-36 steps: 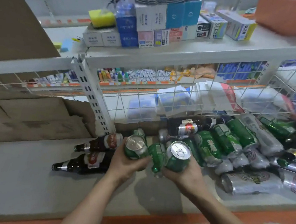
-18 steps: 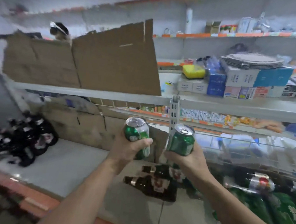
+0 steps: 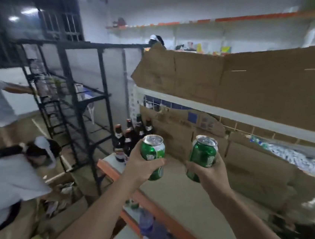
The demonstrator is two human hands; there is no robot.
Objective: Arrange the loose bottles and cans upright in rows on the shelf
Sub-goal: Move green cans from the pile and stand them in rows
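Green cans [image 3: 152, 153], one gripped mid-body in the left hand [image 3: 141, 169], one in the right hand [image 3: 210, 176], look slick and thin-walled: hold snugly, don't squeeze

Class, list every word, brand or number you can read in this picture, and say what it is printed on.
Nothing is legible.
Left can, in left hand: white print, blurred.
Right can, in right hand: white print, blurred.
Brown bottles: labels blurred.

Both forearms stretched forward, left hand [image 3: 141, 168] wrapped round left can [image 3: 152, 149], right hand [image 3: 210, 176] round right can [image 3: 203, 153]
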